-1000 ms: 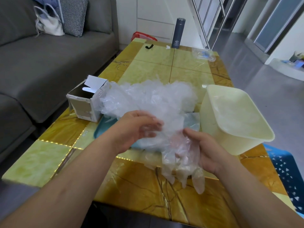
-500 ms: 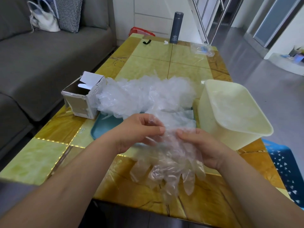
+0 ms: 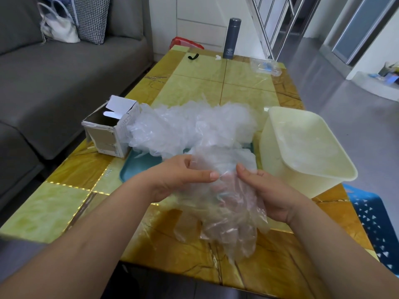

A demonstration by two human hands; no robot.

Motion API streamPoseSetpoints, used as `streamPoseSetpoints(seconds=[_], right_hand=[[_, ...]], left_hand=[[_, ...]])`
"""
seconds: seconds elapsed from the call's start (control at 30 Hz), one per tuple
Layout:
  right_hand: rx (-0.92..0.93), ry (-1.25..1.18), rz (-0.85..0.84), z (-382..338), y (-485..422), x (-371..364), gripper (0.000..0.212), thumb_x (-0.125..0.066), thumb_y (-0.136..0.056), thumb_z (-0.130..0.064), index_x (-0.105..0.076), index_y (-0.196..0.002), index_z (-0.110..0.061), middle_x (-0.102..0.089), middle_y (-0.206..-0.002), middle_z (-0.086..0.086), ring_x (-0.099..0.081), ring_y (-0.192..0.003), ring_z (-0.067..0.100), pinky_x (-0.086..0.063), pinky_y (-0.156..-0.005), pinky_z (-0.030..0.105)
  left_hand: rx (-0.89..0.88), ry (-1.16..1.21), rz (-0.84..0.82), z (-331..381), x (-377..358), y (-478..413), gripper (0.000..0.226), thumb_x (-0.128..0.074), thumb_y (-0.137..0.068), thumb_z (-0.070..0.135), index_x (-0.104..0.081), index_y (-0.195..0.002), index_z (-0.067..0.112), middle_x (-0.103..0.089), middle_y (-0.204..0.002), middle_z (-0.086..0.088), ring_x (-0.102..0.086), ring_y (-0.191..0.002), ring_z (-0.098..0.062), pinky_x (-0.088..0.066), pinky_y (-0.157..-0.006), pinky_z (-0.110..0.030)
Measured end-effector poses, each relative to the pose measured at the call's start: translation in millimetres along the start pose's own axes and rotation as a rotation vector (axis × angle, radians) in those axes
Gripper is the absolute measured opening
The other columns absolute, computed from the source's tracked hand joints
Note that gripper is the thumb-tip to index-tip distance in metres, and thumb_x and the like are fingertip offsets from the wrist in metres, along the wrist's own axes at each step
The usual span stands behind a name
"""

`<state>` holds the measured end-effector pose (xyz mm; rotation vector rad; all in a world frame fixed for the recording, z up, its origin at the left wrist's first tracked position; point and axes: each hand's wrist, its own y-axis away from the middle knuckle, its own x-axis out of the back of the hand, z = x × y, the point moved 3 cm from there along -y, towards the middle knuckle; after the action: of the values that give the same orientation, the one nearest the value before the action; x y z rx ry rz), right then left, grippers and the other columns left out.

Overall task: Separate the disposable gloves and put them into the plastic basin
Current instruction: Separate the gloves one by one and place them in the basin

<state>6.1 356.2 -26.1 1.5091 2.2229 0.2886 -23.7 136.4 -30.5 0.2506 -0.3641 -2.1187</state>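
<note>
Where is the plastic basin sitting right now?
In the head view the basin stands on the right side of the table, just right of the loose glove pile and beyond the right hand, which grips a bunch of gloves.

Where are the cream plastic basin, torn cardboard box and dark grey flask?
Cream plastic basin (image 3: 269, 147): head view, side wall.
Torn cardboard box (image 3: 103, 139): head view, front face.
Dark grey flask (image 3: 230, 37): head view, body.

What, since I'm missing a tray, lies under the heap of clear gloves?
A flat teal tray or lid peeks out beneath the heap of clear plastic gloves; its rest is covered.
</note>
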Motion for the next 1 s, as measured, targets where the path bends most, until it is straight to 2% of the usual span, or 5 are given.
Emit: streamPoseSetpoints(seconds=[0.2, 0.53, 0.67, 0.87, 1.0], right_hand=[[0.027, -0.003, 0.036, -1.3, 2.2, 3.9, 0.049, -0.063, -0.093, -0.041, -0.074, -0.118, 0.0, -0.071, -0.119, 0.026, -0.07, -0.108, 0.037, -0.057, -0.096, 0.046], [0.085, 0.118, 0.149, -23.6, 18.8, 8.6, 0.037, -0.068, -0.095, -0.035, -0.075, -0.103, 0.0, -0.069, -0.087, 0.018, -0.06, -0.057, 0.021, -0.042, -0.047, 0.025], [0.195, 0.124, 0.27, -57.7, 22.1, 22.1, 0.044, -0.076, -0.092, -0.037, -0.071, -0.103, 0.005, -0.062, -0.098, 0.027, -0.051, -0.077, 0.037, -0.034, -0.06, 0.034], [0.38, 0.099, 0.53, -122.3, 31.5, 90.2, 0.027, -0.074, -0.094, -0.017, -0.069, -0.115, 0.0, -0.07, -0.104, 0.024, -0.066, -0.08, 0.029, -0.054, -0.069, 0.038], [0.388, 0.223, 0.687, -136.0, 36.9, 139.4, 0.015, -0.069, -0.098, -0.017, -0.073, -0.106, -0.005, -0.071, -0.088, 0.018, -0.065, -0.075, 0.03, -0.05, -0.071, 0.045]], left_hand=[[0.006, 0.134, -0.006, 0.0, -1.5, 5.1, 0.009, -0.087, -0.08, 0.013, -0.082, -0.087, 0.012, -0.075, -0.101, -0.014, -0.068, -0.1, -0.031, -0.047, -0.102, -0.043], [-0.05, 0.206, 0.083, 11.4, 8.2, 25.9, 0.037, -0.088, -0.081, 0.023, -0.077, -0.109, 0.003, -0.074, -0.102, -0.016, -0.063, -0.094, -0.033, -0.05, -0.086, -0.048], [-0.096, 0.192, 0.177, 44.6, -5.7, 19.2, 0.022, -0.069, -0.093, 0.011, -0.072, -0.112, 0.0, -0.073, -0.082, -0.008, -0.064, -0.052, -0.017, -0.044, -0.044, -0.022], [-0.19, 0.066, 0.148, 108.8, -56.8, -41.3, 0.008, -0.07, -0.097, 0.01, -0.074, -0.104, 0.01, -0.07, -0.078, -0.017, -0.064, -0.061, -0.024, -0.049, -0.067, -0.036], [-0.152, -0.124, 0.216, 141.0, -92.3, -84.5, 0.027, -0.071, -0.098, 0.032, -0.066, -0.113, 0.01, -0.066, -0.069, -0.009, -0.058, -0.044, -0.014, -0.043, -0.044, -0.019]])
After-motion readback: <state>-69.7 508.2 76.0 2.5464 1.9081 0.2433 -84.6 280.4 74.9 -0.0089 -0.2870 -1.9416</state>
